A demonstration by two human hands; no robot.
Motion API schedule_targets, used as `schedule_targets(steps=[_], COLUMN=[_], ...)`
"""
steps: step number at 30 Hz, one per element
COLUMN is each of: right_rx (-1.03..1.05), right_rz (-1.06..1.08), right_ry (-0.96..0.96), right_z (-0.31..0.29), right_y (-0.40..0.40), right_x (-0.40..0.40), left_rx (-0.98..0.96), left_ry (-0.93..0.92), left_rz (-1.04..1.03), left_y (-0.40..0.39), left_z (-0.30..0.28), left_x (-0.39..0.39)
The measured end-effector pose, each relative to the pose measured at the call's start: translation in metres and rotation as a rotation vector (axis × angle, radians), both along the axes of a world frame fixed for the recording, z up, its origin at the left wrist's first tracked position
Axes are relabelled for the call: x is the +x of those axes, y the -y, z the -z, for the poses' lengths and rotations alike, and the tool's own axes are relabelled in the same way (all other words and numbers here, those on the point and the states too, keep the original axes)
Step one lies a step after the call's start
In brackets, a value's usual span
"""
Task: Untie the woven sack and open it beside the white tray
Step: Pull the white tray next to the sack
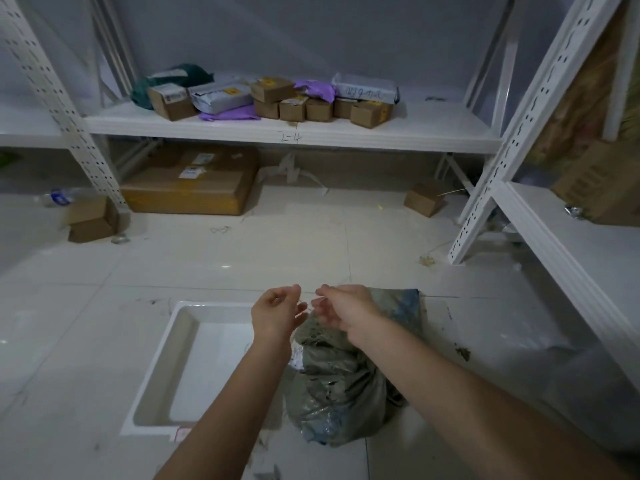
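On a pale tiled floor marked with dark scuffs, the grey woven sack lies just right of the white tray, touching it. Above its bunched neck, the left hand and right hand each pinch a thin string stretched between them. Beyond, a white metal shelf carries small cardboard boxes and purple mailers; its edge reads "2-4"; box labels are illegible

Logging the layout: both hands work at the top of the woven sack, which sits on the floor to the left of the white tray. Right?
Not quite. The head view shows the woven sack right of the white tray, not left. The left hand and right hand are at its top.
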State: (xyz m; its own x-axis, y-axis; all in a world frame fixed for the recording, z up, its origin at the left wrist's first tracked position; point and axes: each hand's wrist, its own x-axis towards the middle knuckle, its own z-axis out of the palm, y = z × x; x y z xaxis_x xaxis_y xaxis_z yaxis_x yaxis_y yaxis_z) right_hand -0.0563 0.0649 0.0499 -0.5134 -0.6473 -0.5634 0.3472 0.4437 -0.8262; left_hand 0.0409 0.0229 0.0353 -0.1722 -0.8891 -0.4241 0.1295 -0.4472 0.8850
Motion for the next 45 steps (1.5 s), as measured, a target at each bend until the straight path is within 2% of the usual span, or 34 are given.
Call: schedule_targets(steps=[3, 4, 5, 7, 11, 15, 19, 23, 26, 32, 35, 39, 45], right_rx=[0.024, 0.034, 0.030, 0.036, 0.092, 0.188, 0.215, 0.269, 0.333, 0.440, 0.454, 0.466, 0.450], right_rz=[-0.159, -0.219, -0.259, -0.316, -0.424, -0.543, -0.640, -0.710, -0.741, -0.846, -0.880, -0.876, -0.937], right_ry=[-0.262, -0.339, -0.397, -0.505, -0.624, -0.736, -0.734, -0.878, -0.855, -0.784, -0.813, -0.865, -0.910], right_z=[0.013, 0.019, 0.024, 0.036, 0.067, 0.111, 0.161, 0.207, 0.242, 0.295, 0.307, 0.316, 0.309], right_y=[0.013, 0.019, 0.026, 0.043, 0.076, 0.100, 0.109, 0.112, 0.117, 0.125, 0.126, 0.122, 0.124], right_x=[0.007, 0.011, 0.015, 0.027, 0.053, 0.084, 0.120, 0.143, 0.154, 0.164, 0.169, 0.173, 0.169], left_rx=[-0.537, -0.688, -0.774, -0.754, -0.485, -0.410, -0.295, -0.230, -0.173, 0.079, 0.111, 0.115, 0.037], left_ry=[0.906, 1.071, 1.143, 1.149, 1.059, 1.123, 1.136, 1.139, 1.169, 1.292, 1.379, 1.406, 1.470], left_rz=[0.194, 0.208, 0.219, 0.274, 0.322, 0.321, 0.300, 0.336, 0.382, 0.504, 0.565, 0.597, 0.620], left_y=[0.007, 0.012, 0.019, 0.035, 0.066, 0.083, 0.094, 0.102, 0.108, 0.113, 0.112, 0.108, 0.107], left_z=[0.012, 0.012, 0.015, 0.020, 0.047, 0.100, 0.155, 0.203, 0.230, 0.265, 0.275, 0.285, 0.277], left_x=[0.017, 0.022, 0.025, 0.030, 0.050, 0.081, 0.113, 0.138, 0.146, 0.154, 0.155, 0.157, 0.162])
